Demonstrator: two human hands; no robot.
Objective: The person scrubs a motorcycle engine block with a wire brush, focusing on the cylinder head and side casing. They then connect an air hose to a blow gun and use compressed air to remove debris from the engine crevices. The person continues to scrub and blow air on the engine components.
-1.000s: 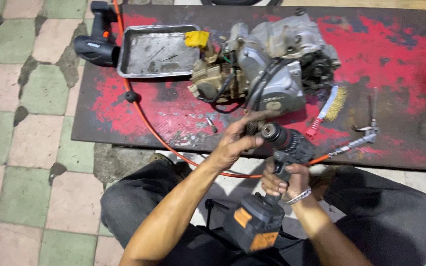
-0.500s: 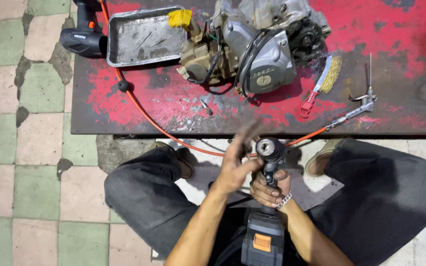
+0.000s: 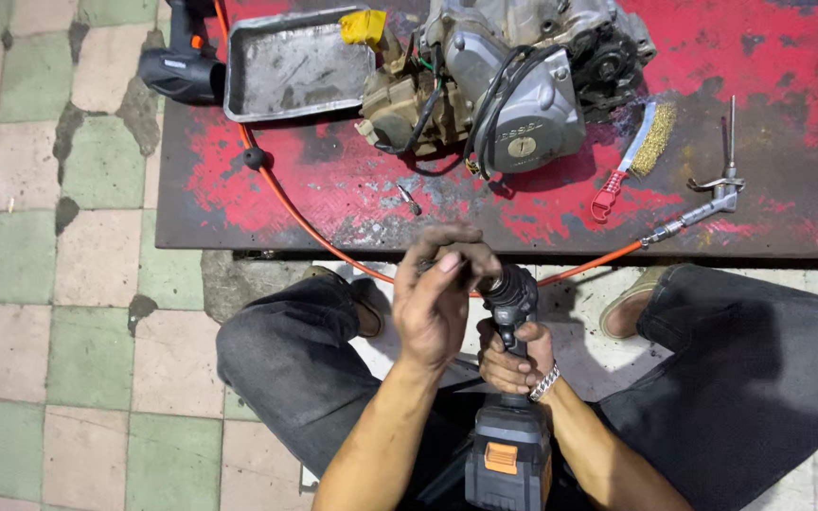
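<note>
Your right hand (image 3: pixel 515 358) clamps the drill (image 3: pixel 511 378) grip; left fingers (image 3: pixel 442 274) wrap its nose. Heavy, rigid: hold both ends.

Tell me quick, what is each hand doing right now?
Left hand: closed around the front end of the cordless power tool.
Right hand: closed around the tool's handle.

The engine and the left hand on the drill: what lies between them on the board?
In the head view, between the engine and the left hand lie an orange hose and a small loose bolt.
</note>
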